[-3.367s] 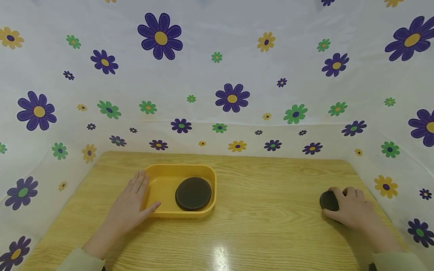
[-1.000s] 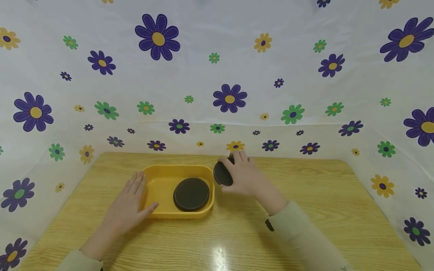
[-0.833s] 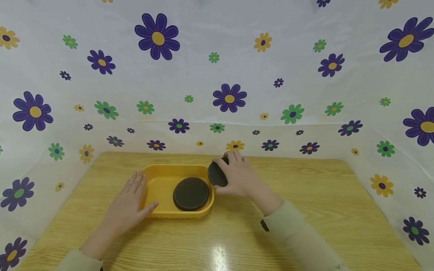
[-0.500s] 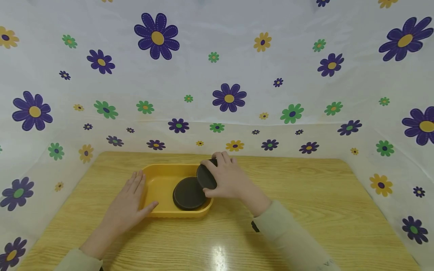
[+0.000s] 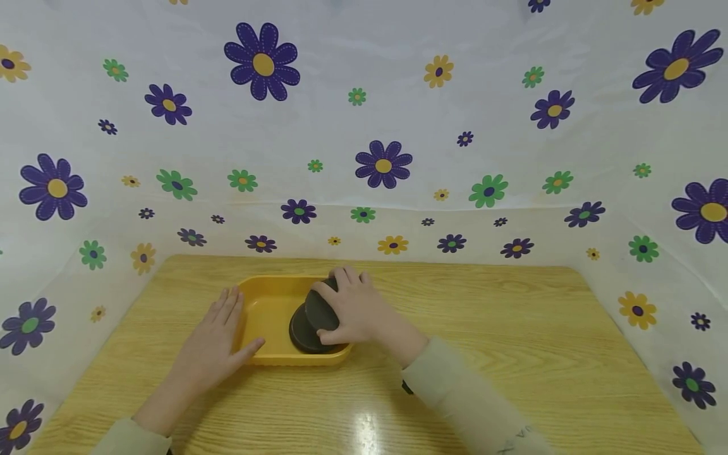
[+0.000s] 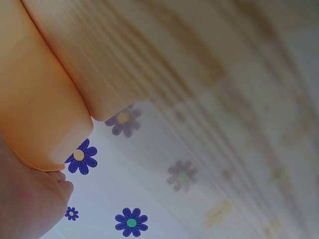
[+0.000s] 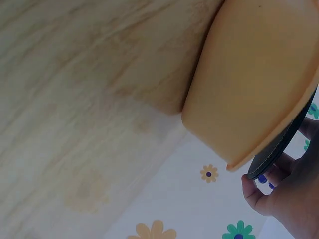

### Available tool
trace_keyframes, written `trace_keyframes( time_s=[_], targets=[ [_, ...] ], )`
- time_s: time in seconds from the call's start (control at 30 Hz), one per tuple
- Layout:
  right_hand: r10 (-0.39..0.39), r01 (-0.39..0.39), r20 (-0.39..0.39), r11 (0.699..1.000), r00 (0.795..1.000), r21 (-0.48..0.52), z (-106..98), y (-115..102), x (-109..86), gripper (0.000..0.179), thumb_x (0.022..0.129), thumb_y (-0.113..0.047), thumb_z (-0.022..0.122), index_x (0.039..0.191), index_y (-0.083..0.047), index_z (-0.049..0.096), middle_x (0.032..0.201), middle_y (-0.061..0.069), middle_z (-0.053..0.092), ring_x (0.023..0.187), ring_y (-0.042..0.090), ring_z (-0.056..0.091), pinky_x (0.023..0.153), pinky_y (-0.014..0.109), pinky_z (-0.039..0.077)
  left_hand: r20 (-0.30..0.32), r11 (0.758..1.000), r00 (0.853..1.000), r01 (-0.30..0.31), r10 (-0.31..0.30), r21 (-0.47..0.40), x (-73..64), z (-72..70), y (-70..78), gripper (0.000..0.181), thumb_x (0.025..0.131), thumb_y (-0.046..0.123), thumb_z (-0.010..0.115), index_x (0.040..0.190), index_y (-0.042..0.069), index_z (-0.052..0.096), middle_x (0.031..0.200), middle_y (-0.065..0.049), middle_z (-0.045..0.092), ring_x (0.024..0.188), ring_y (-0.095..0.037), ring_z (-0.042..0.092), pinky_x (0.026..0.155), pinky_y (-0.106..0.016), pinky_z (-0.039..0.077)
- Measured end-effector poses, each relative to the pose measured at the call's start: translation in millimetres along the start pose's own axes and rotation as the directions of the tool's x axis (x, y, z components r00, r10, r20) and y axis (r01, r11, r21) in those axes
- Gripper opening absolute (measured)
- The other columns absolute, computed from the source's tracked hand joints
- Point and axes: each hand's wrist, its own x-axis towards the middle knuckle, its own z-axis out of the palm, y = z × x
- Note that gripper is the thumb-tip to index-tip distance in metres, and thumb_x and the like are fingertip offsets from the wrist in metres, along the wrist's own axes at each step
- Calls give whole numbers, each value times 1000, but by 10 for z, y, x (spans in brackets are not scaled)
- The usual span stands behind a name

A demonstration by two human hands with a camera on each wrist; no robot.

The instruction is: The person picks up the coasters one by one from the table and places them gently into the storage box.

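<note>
In the head view my right hand [image 5: 359,311] pinches a round black coaster [image 5: 320,312] by its edge, tilted, over the right part of a yellow plastic tray [image 5: 290,360]. A second black coaster [image 5: 299,335] lies inside the tray, partly covered by the held one. My left hand [image 5: 210,338] rests along the tray's left rim, fingers straight and thumb spread over the front edge. The right wrist view shows stitching along the rim of the held coaster [image 7: 279,147], beside the tray's outer wall [image 7: 244,79]. In the left wrist view my left hand [image 6: 32,194] touches the tray [image 6: 45,94].
The tray stands on a wood-grain table [image 5: 483,341], left of centre near the back. A white flower-printed cloth [image 5: 318,126] rises behind the table and along both sides.
My right hand carried the held coaster from the table's right side leftward, over the tray's right rim and onto the space above the other coaster. My left hand stays at the tray.
</note>
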Motion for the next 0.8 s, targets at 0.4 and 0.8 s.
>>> trace_keyframes(
  time_s=[0.4,0.8],
  targets=[
    [-30,31,14,998,999,-49,113,-192,119,81,87,-69,65,155,-29,50,150,13,49,137,29,46,106,49,50,-2,1000,1000,1,-1,5,5,9,-10,99,102,59,59,162,-13,27,173,-31,21,160,-51,22,132,-61,26],
    [-2,4,90,1000,996,-15,257,-232,161,77,88,-69,67,153,-29,54,149,10,50,135,28,48,109,48,50,-19,1000,1000,-4,4,-1,1,32,-24,97,102,56,60,162,-13,26,173,-32,22,160,-52,22,135,-56,19]
  ],
)
